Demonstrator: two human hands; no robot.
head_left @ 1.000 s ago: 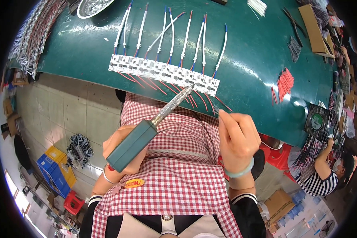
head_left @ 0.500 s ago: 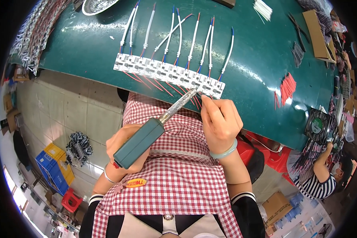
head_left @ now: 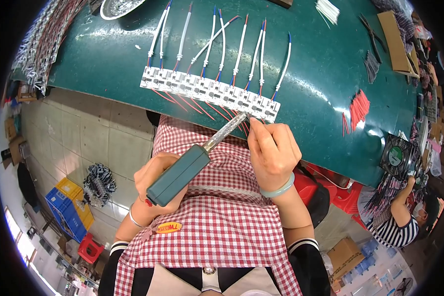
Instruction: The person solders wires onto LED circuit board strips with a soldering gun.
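Observation:
My left hand [head_left: 158,180] is closed around the green handle of a soldering iron [head_left: 178,175]. Its metal shaft points up and right, with the tip at the near edge of a row of small white circuit boards [head_left: 207,92]. Just right of the tip, my right hand [head_left: 275,150] pinches what looks like a thin wire against that edge; most of it is hidden by the fingers. White-sleeved cables [head_left: 237,56] with red and blue ends run from the far side of the boards. Several red wires [head_left: 202,108] stick out from the near side.
The boards lie near the front edge of a green table [head_left: 325,74]. Short red wires [head_left: 359,108], dark wires [head_left: 371,66], pliers [head_left: 372,32] and a cardboard box [head_left: 397,47] lie rightward. A metal bowl [head_left: 105,12] stands far left. Another person [head_left: 397,224] works beside a fan [head_left: 395,155].
The soldering iron and my left hand have shifted slightly right, and the tip has dropped a little along the near edge. My right hand stays nearly in place, still pinching.

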